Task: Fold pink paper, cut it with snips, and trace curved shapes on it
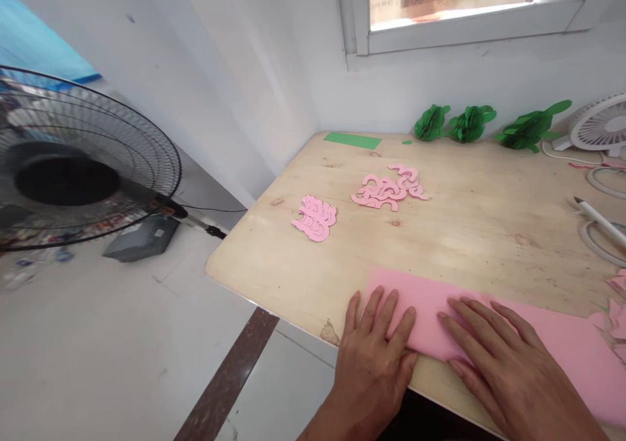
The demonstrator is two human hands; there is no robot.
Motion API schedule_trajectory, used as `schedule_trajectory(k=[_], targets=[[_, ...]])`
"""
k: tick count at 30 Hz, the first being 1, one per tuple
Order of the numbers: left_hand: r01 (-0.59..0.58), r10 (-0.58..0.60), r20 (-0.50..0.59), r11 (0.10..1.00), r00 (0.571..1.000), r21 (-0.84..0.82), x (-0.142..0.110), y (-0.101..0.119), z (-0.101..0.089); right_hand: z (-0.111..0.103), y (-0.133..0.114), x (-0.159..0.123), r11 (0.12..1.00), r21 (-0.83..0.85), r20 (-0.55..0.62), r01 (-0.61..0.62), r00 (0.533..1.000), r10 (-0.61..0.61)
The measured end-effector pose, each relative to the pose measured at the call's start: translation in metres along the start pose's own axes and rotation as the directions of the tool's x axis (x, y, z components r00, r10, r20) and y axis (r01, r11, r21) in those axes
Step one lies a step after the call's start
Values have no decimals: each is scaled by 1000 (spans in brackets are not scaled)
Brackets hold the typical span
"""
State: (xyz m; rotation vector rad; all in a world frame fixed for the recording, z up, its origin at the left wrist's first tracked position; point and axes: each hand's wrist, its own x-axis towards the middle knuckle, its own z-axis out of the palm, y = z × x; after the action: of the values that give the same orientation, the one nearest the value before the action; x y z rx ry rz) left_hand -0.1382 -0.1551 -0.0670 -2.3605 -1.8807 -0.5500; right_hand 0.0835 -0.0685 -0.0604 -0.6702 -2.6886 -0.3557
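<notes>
A long strip of pink paper (552, 336) lies along the front edge of the wooden table (274, 258). My left hand (374, 343) rests open on its left end, fingers spread over the paper. Flat on the middle of the strip is my right hand (499, 349), also open, with its thumb by the near edge. Farther back sit a neat cluster of curved pink paper cutouts (317, 218) and a looser heap of curved pink pieces (386, 190).
Along the wall stand three green paper shapes (472, 123) and a small white fan (604, 124). A green paper strip (352, 141) lies at the back left. A white pen (601, 222) and pink scraps (613, 320) are at right. A large black fan (88, 167) stands left of the table.
</notes>
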Motion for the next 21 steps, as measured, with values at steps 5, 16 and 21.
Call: schedule_trajectory(k=[5, 16, 21], targets=[[-1, 1, 0, 1000, 1000, 15, 0, 0, 1, -1, -1, 0, 999, 19, 7, -35, 999, 35], [-58, 56, 53, 997, 997, 49, 2, -3, -2, -16, -39, 28, 969, 178, 125, -170, 981, 149], [-116, 111, 59, 990, 992, 86, 2, -4, -3, -18, -48, 30, 975, 159, 192, -158, 973, 127]])
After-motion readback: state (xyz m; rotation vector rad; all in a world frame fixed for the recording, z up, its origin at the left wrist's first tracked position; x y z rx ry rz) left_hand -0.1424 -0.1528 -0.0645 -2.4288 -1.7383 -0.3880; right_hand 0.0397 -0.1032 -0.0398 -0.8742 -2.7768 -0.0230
